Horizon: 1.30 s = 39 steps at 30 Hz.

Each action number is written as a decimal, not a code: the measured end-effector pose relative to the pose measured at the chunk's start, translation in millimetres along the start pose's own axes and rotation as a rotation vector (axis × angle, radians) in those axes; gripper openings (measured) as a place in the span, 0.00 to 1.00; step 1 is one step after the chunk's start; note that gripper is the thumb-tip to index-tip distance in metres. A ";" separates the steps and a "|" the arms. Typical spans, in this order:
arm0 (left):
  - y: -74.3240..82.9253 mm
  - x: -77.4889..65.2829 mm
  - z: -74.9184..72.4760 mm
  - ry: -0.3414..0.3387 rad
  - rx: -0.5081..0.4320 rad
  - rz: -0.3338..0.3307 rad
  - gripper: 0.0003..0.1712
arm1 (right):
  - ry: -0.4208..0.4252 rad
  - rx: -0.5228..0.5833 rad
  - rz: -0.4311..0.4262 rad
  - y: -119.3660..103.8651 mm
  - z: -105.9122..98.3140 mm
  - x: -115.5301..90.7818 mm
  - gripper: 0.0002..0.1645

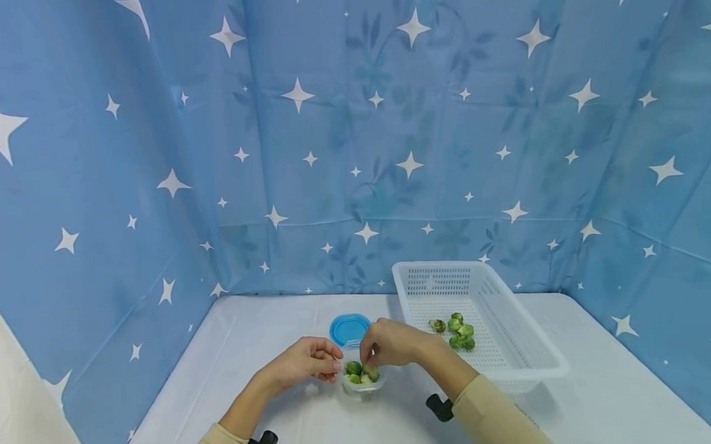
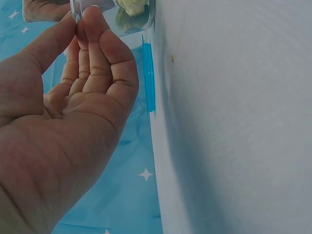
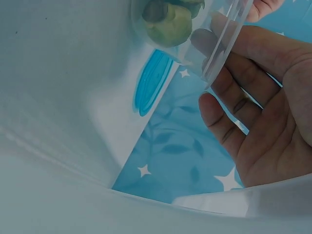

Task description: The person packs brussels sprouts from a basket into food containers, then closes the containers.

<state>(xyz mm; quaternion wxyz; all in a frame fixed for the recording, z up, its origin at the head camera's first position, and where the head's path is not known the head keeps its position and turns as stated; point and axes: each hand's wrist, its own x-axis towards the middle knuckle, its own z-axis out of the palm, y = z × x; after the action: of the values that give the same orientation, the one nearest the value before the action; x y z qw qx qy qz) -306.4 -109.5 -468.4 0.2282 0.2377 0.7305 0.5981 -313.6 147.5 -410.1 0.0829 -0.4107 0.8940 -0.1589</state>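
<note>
A small clear plastic container (image 1: 362,388) stands on the table with several Brussels sprouts (image 1: 353,368) in it. My left hand (image 1: 306,362) is at its left side; in the left wrist view the thumb and index fingertip (image 2: 95,22) pinch the container's rim. From the right, my right hand (image 1: 396,342) reaches down over the opening, its fingers curled at a Brussels sprout (image 1: 371,372) on the container's right side. Through the clear wall, the right wrist view shows fingertips (image 3: 204,41) inside; their contact with the sprout is partly hidden. A sprout (image 3: 168,27) lies low in the container.
Just behind the container lies a round blue lid (image 1: 350,329). A white perforated basket (image 1: 496,315) stands to the right, holding several Brussels sprouts (image 1: 462,338). White cloth covers the table (image 1: 246,337), and a blue star-patterned curtain (image 1: 339,148) hangs behind and at both sides.
</note>
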 end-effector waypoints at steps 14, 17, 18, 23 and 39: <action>-1.0 -0.3 -0.2 -0.014 -0.006 0.007 0.19 | 0.244 0.041 -0.102 -0.1 -13.0 -9.6 0.07; -0.4 -0.9 -0.4 -0.013 -0.005 0.006 0.19 | 0.286 0.024 -0.095 -3.8 -17.9 -11.8 0.07; -0.2 -1.2 -0.5 -0.013 -0.006 0.005 0.20 | 0.298 0.023 -0.095 -5.5 -19.8 -12.7 0.08; 0.3 -1.6 -0.9 -0.014 -0.007 0.002 0.19 | 0.346 0.035 -0.120 -10.1 -28.6 -17.5 0.09; -1.7 1.1 -3.3 -0.015 -0.008 0.003 0.20 | 0.453 0.097 -0.081 -18.2 -69.8 -35.8 0.12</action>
<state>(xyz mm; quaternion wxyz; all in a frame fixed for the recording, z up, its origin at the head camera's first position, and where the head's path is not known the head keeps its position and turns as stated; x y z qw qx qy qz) -309.5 -111.6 -469.5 0.2335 0.2423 0.7259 0.5998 -297.0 178.7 -337.7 -0.1066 -0.3957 0.8638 -0.2932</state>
